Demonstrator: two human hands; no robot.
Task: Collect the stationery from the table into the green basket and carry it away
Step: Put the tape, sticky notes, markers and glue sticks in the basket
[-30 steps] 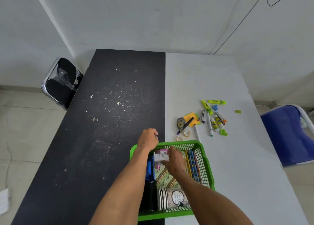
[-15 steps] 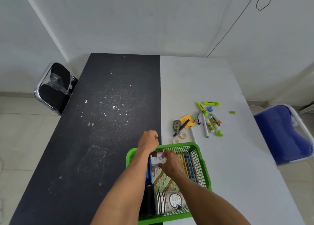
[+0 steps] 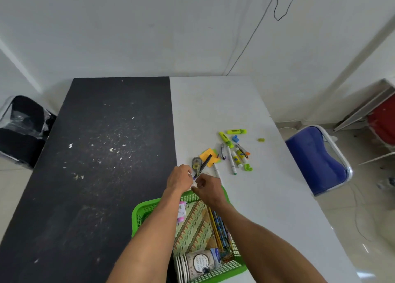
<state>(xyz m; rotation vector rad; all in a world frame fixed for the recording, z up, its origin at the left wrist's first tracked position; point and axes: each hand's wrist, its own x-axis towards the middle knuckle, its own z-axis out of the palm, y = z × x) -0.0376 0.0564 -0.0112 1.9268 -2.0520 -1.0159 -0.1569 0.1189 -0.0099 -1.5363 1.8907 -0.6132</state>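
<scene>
While both forearms cross above the green basket [image 3: 147,210] at 6 o'clock of the view, the 2 hands meet just past its far rim, over the seam where the black half of the tabletop [image 3: 96,154] joins the white half. The left hand [image 3: 180,179] is curled into a loose fist, with a small white bit at its knuckles; whether it pinches that bit I cannot tell. The right hand [image 3: 206,187] sits just beside it at 3 o'clock, fingers bent inward, and whether it holds something is hidden.

Inside the basket lie a patterned notebook [image 3: 192,225], a row of pencils [image 3: 218,225] along the 3 o'clock wall, a stack of paper cups [image 3: 196,263] on its side at the near end, and a small white and pink box [image 3: 181,212] partly under the left forearm.

At 1 o'clock from the hands the loose stationery [image 3: 230,158] lies on the white half. A black pen [image 3: 204,165] lies between a grey tape roller [image 3: 196,163] and the orange sticky notes [image 3: 208,157], its near tip just beside the hands. Past these are white markers [image 3: 217,171], 2 glue sticks [image 3: 241,154] and 2 highlighters [image 3: 236,131]. A small green piece [image 3: 261,140] lies apart at 3 o'clock of the pile.

A blue chair [image 3: 314,154] stands at 3 o'clock of the tabletop, a black chair [image 3: 23,128] at 9 o'clock
</scene>
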